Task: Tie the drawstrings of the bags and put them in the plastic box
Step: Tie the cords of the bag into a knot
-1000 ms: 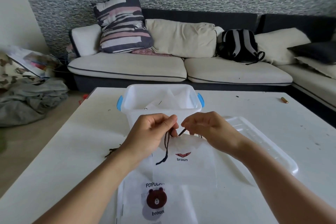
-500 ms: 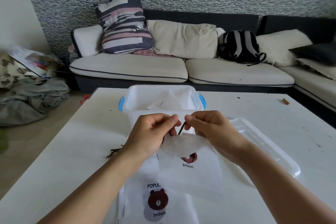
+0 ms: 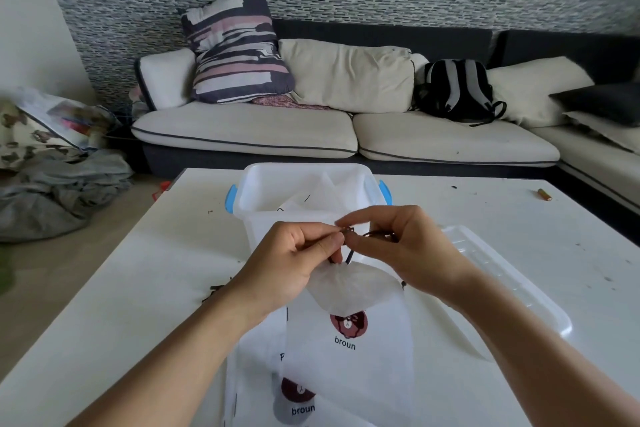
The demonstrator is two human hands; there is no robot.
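A white drawstring bag [image 3: 349, 340] with a brown bear print and the word "broun" hangs over the table, its top gathered. My left hand [image 3: 294, 260] pinches the dark drawstring [image 3: 349, 255] at the bag's neck. My right hand [image 3: 398, 243] pinches the other part of the cord right beside it. A second bag [image 3: 298, 399] with the same print lies flat on the table underneath. Just beyond my hands stands the open translucent plastic box [image 3: 263, 180] with blue handles, with white bags inside it.
The box's clear lid [image 3: 502, 281] lies on the white table [image 3: 138, 270] to the right. Small dark scraps [image 3: 214, 289] sit left of my wrist, a small brown object [image 3: 544, 194] far right. A sofa with cushions and a backpack stands behind.
The bag's mouth has been drawn shut and lifted, so the bear print now shows below the gathered top. The loose cord end that hung down is now up between my fingers.
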